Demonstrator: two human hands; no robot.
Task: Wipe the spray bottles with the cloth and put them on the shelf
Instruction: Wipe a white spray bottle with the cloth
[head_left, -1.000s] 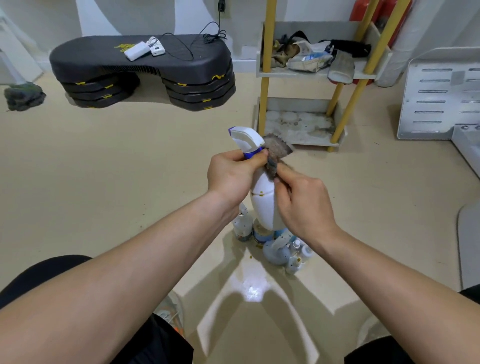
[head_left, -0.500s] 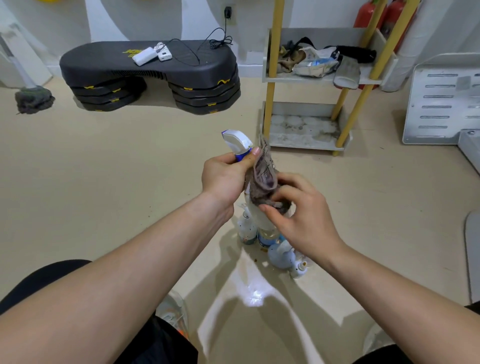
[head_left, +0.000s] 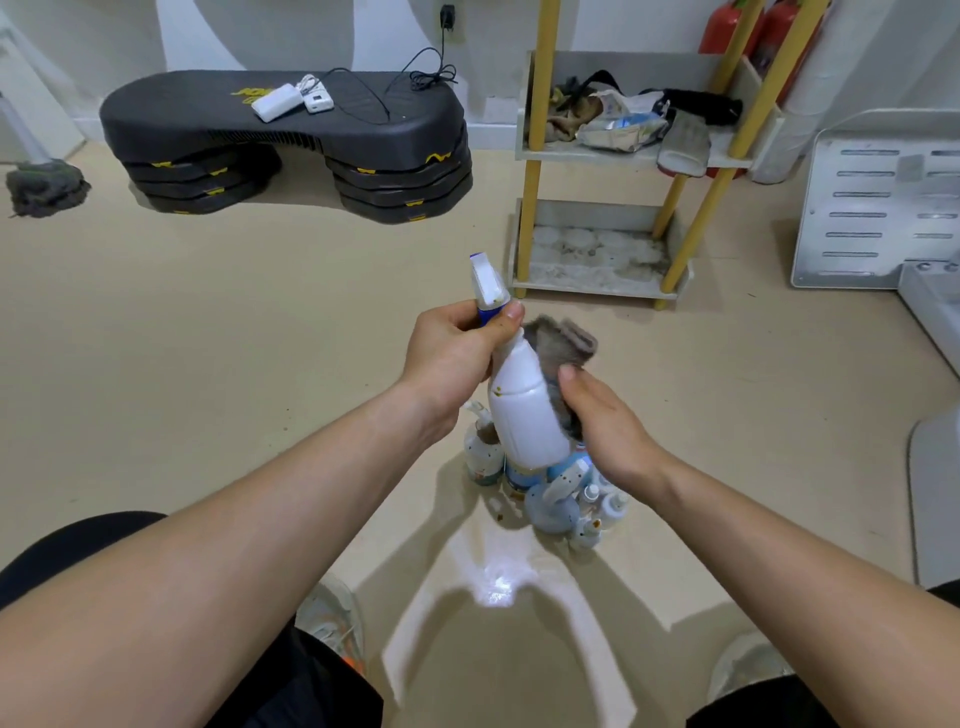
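Nearest you, a shoe (head_left: 332, 621) rests on the floor. Just beyond it a cluster of small bottles (head_left: 558, 501) stands under your hands. Your left hand (head_left: 449, 353) grips the neck of the white spray bottle (head_left: 524, 410), held tilted above that cluster. Your right hand (head_left: 608, 423) clutches the grey cloth (head_left: 563, 343) against the bottle's right side. Farther off stands the yellow-legged shelf (head_left: 597, 283), with a black step platform (head_left: 363, 124) by the wall.
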